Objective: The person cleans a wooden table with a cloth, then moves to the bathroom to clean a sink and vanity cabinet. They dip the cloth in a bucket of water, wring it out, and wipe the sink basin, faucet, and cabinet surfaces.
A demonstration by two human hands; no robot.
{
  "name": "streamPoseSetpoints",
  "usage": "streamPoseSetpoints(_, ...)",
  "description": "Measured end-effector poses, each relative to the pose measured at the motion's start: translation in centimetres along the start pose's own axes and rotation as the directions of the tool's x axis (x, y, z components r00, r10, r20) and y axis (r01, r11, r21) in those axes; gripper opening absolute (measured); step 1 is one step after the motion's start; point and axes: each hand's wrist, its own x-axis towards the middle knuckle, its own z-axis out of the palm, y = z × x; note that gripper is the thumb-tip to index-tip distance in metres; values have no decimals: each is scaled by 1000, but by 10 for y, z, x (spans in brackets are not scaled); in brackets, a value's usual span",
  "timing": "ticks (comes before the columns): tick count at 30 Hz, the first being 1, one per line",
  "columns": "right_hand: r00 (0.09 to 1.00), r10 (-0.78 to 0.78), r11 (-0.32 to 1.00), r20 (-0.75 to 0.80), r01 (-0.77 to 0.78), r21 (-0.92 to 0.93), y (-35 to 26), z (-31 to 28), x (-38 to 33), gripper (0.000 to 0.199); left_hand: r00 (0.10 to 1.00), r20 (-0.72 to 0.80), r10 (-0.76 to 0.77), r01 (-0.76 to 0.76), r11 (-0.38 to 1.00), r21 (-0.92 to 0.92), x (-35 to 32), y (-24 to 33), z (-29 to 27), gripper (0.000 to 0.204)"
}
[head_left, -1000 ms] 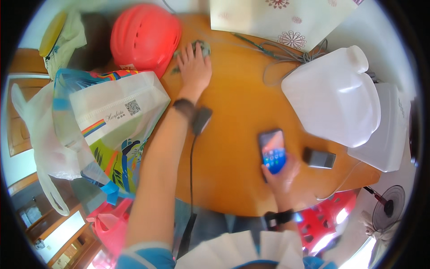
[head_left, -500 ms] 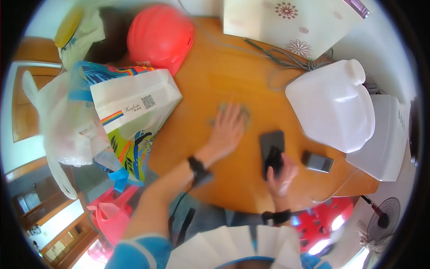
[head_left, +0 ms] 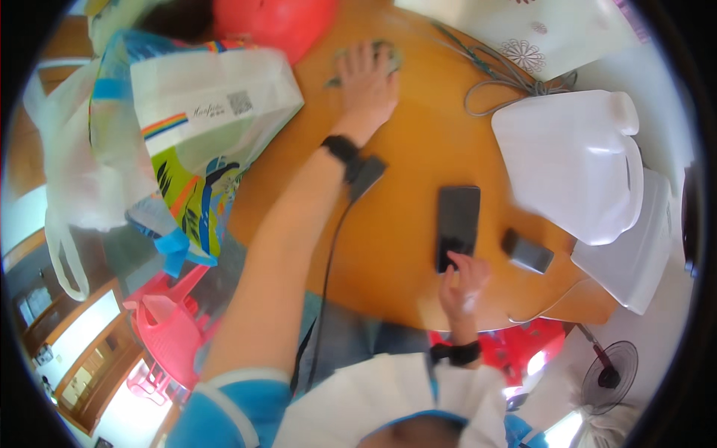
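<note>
My left hand [head_left: 366,86] lies flat with its fingers spread, pressing down on a crumpled greenish cloth [head_left: 392,56] toward the far side of the wooden table [head_left: 381,246]. Most of the cloth is hidden under the palm and fingers. A black strap with a dark block and a cable circles that wrist. Closer to me, my right hand [head_left: 464,287] has its fingers bent and apart at the near end of a black smartphone [head_left: 458,216]. The phone lies on the table, and the fingertips seem to touch its edge. Right of it rests a small grey box-shaped device [head_left: 529,252].
A colourful paper bag [head_left: 216,134] and a white plastic bag [head_left: 82,164] stand at left. Behind them sits a red helmet [head_left: 276,22]. A white jug [head_left: 567,164], a coiled grey cable [head_left: 515,78] and a patterned box [head_left: 553,37] line the right side.
My left hand has slid farther away across the table with the cloth under it. My right hand stays by the phone's near end. The whole view has shifted slightly.
</note>
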Motion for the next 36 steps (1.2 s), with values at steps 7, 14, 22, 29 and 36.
streamPoseSetpoints(7,997,-74,997,-1,74,-31,16,-9,-20,19,938,237,252,-172,935,-312,-129,78,-40,45)
streamPoseSetpoints(14,995,-99,995,20,99,-11,26,-62,-10,19,961,260,-95,77,994,78,-200,-15,-95,39)
streamPoseSetpoints(22,996,-71,996,-60,68,-50,99,-110,-67,17,963,268,14,-228,570,790,-252,-102,-75,39)
streamPoseSetpoints(29,966,118,992,-230,-126,-21,142,-155,-124,18,988,63,140,-117,419,900,-223,-42,-84,32)
streamPoseSetpoints(36,901,248,964,-355,-267,-4,159,-174,-172,17,994,83,65,-74,991,110,-301,55,-88,36)
